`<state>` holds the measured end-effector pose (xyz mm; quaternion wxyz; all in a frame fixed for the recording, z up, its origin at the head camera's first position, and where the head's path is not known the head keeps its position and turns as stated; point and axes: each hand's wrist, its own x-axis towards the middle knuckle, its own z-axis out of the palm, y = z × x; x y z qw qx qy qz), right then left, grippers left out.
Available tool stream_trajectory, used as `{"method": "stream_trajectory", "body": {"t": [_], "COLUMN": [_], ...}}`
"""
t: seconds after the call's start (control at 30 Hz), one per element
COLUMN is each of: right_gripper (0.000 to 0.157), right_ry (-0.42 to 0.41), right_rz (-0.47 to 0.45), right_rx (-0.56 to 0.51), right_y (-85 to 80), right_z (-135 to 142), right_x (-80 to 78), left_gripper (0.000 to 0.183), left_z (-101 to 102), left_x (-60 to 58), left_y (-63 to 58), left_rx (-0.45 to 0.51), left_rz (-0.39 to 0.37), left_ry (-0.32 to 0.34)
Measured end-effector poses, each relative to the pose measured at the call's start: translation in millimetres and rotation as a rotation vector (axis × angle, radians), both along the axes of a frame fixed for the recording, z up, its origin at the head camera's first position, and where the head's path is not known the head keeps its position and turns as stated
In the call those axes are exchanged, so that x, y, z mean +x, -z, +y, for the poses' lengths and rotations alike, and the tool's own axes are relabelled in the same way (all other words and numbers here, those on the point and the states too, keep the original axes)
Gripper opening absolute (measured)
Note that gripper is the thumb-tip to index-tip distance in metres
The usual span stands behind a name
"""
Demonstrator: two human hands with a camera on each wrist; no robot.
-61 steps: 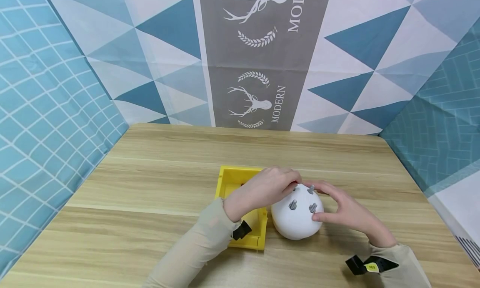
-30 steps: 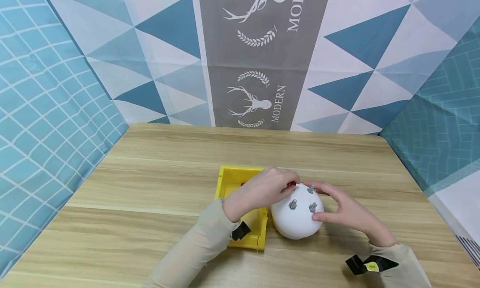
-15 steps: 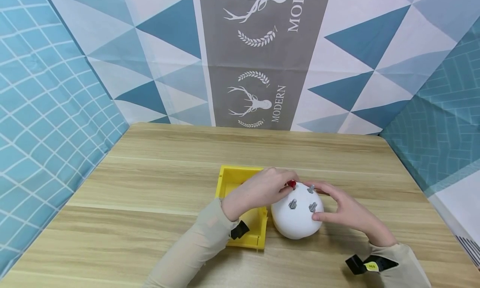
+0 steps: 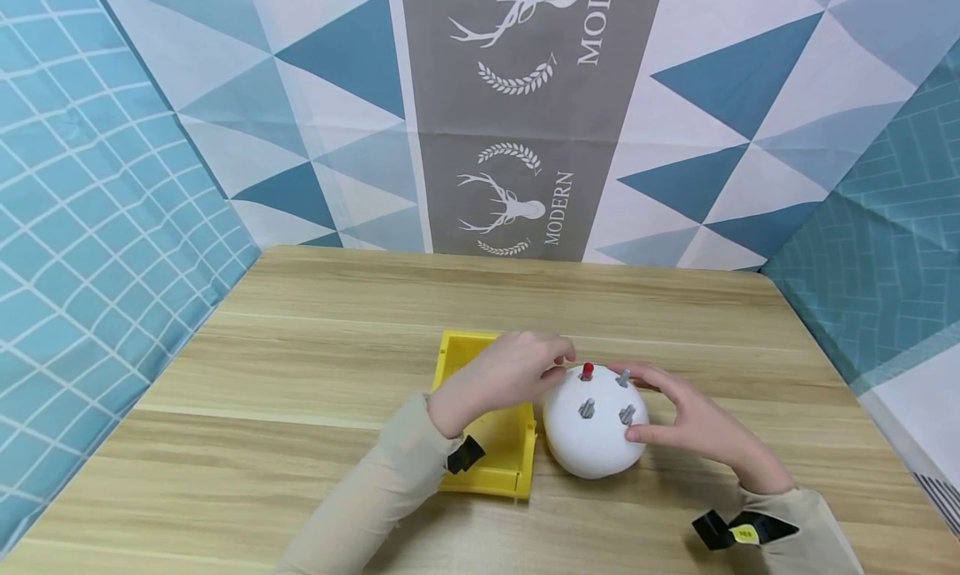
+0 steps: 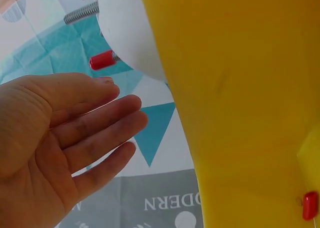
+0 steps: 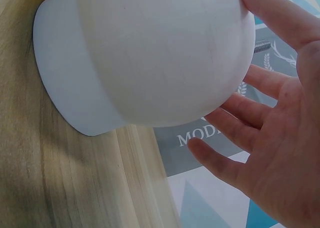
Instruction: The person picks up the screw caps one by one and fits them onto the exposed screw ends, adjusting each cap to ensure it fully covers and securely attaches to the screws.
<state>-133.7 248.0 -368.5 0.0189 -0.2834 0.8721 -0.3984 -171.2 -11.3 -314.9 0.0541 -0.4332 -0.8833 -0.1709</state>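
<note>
My left hand (image 4: 517, 371) is loose, with the fingers a bit apart and holding nothing, just beside the red cap (image 4: 588, 370) but not touching it. My right hand (image 4: 678, 408) holds the white ball (image 4: 588, 450), thumb on the near side and fingers round the back, I think so it won't slip or turn. The ball sits on its base, so the gray bolts (image 4: 587, 408) poke up where I can get at them. The red cap is on the back left bolt; the other three I can see are bare. The yellow box (image 4: 487, 480) is just left of the ball, under my left arm, maybe to be close to reach. Another red cap (image 5: 310, 206) lies in it. Ball and box are on the wooden table (image 4: 300, 375), with a deer cloth (image 4: 517, 112) behind.
</note>
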Motion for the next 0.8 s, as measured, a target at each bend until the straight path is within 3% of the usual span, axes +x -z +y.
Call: {"method": "stream_trajectory", "body": {"t": [0.17, 0.37, 0.6, 0.8], "right_gripper": [0.067, 0.067, 0.066, 0.066], "right_ry": [0.011, 0.012, 0.013, 0.017], "right_rz": [0.002, 0.001, 0.008, 0.01], "right_rx": [0.009, 0.013, 0.012, 0.016], "right_y": [0.8, 0.5, 0.8, 1.0], "right_z": [0.2, 0.5, 0.8, 0.9], "right_x": [-0.1, -0.2, -0.3, -0.3], "left_gripper": [0.012, 0.01, 0.005, 0.015], "left_z": [-8.8, -20.3, -28.1, -28.7], "left_x": [-3.3, -8.1, -12.7, -14.2], "left_y": [1.5, 2.1, 6.8, 9.5], "left_rx": [-0.025, -0.117, -0.224, -0.366], "left_rz": [0.038, -0.002, 0.003, -0.106], "left_ry": [-0.061, -0.152, -0.222, -0.284]}}
